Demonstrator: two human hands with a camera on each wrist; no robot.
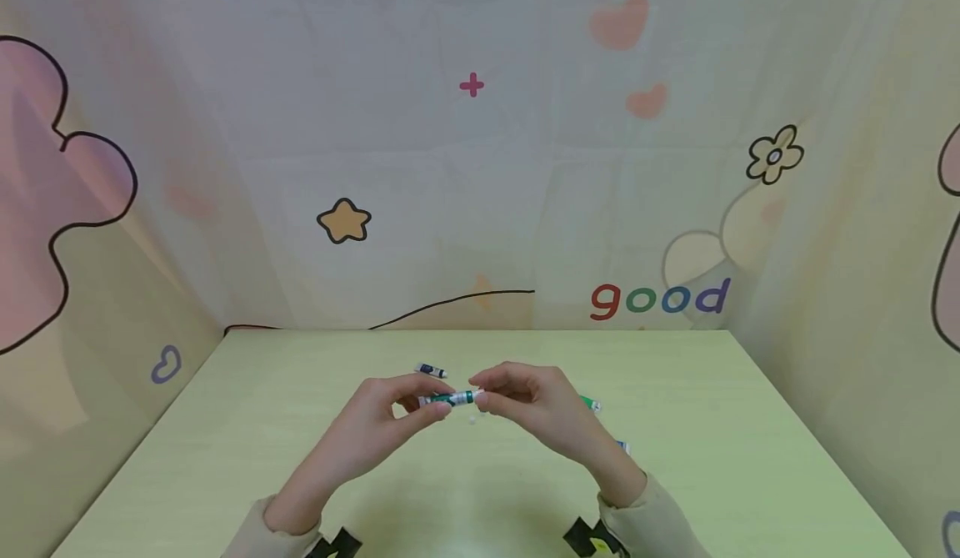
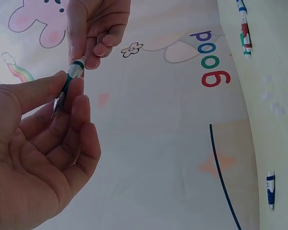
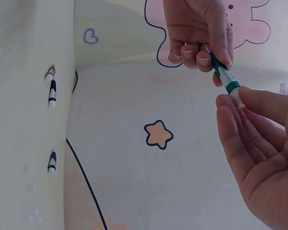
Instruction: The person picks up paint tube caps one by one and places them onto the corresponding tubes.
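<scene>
Green tube (image 1: 452, 397) lies crosswise between my hands: left hand (image 1: 375, 424) grips its body, right hand (image 1: 536, 408) pinches the cap end.

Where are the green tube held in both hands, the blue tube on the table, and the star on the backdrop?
green tube (image 1: 452, 398), head view, its middle.
blue tube (image 1: 431, 369), head view, its body.
star (image 1: 344, 221), head view, its centre.
</scene>
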